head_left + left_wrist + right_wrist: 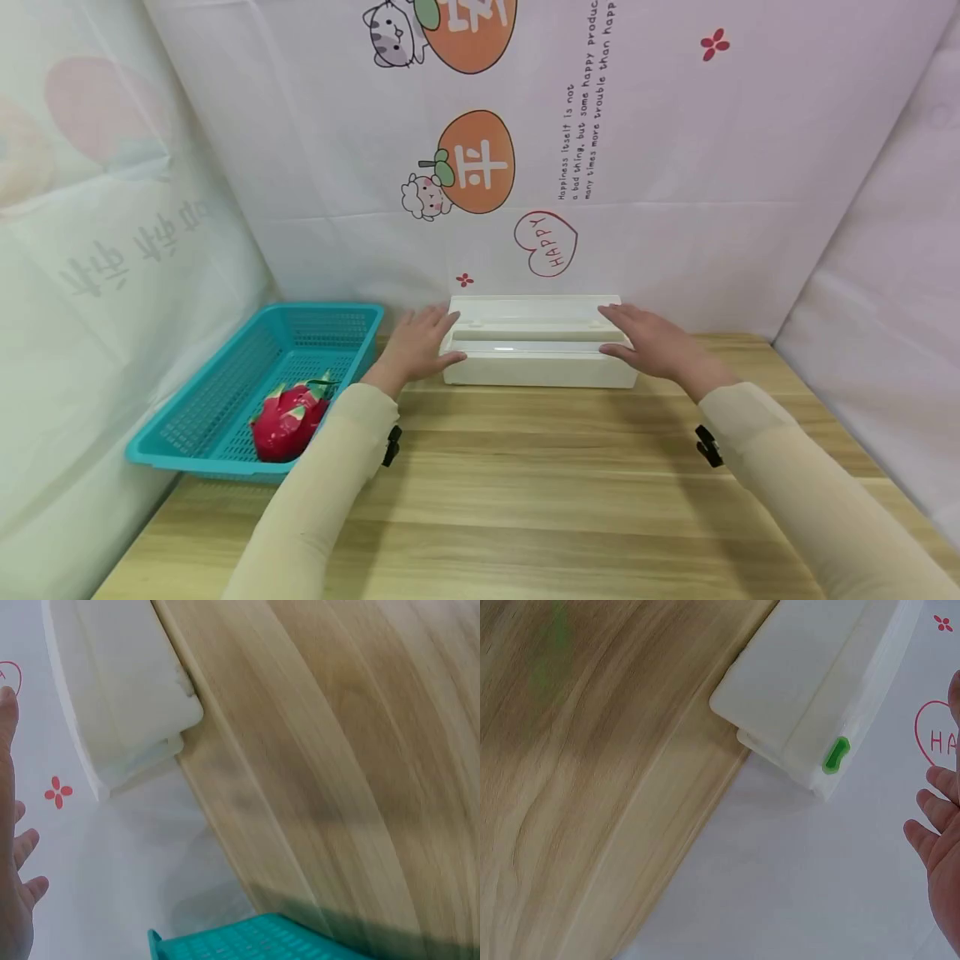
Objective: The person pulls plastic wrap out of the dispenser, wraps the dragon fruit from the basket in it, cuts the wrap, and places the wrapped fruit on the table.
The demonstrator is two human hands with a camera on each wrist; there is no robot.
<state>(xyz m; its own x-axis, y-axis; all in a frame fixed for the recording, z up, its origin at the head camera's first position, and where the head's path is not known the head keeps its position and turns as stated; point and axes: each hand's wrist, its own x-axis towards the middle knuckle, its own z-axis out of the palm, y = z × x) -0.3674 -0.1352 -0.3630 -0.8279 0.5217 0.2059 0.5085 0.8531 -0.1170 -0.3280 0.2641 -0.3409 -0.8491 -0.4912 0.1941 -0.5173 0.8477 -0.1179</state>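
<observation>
A long white box, which looks like a cling film dispenser, stands at the back of the table with its lid raised. A roll-like strip shows inside it. My left hand is at the box's left end, thumb and fingers spread. At the right end my right hand is held likewise, fingers extended. Neither hand holds anything. In the wrist views the left fingers and right fingers look apart from the box; contact is hard to tell from the head view. A green piece sits on the box's right end.
A teal plastic basket stands on the left, with a red dragon fruit in it. Behind the box rises a white printed cloth; cloth also hangs at both sides. The wooden table extends in front.
</observation>
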